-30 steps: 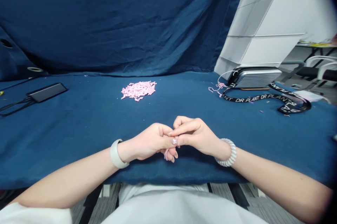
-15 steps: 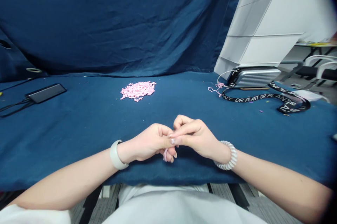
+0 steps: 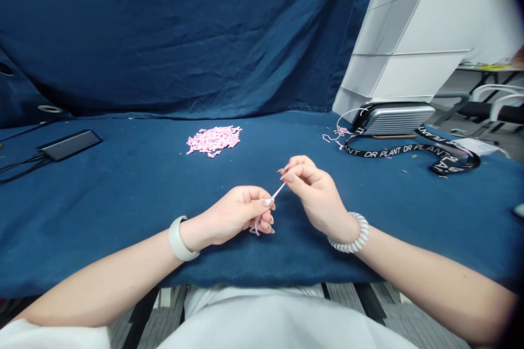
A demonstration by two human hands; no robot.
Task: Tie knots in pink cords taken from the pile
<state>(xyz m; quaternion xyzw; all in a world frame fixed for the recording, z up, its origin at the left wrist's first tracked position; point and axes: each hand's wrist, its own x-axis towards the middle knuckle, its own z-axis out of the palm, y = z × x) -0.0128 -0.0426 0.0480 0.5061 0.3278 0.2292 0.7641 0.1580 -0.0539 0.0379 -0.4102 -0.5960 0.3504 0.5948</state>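
Note:
My left hand (image 3: 237, 215) rests on the blue cloth near the table's front edge, its fingers pinched on a thin pink string (image 3: 277, 194). My right hand (image 3: 313, 190) is raised a little to the right and pinches the string's other end, so a short stretch runs taut between the two hands. A loop of the string hangs below my left fingers. A white band is on my left wrist and a coiled white band on my right wrist.
A pile of small pink pieces (image 3: 213, 140) lies further back on the blue-covered table (image 3: 123, 185). A dark phone with cables (image 3: 67, 144) is at the far left. A silver case (image 3: 395, 118) with a black lettered strap (image 3: 409, 150) sits at the right.
My hands were pressed together; now my right hand has moved up and to the right, drawing the pink string out from my left fingers.

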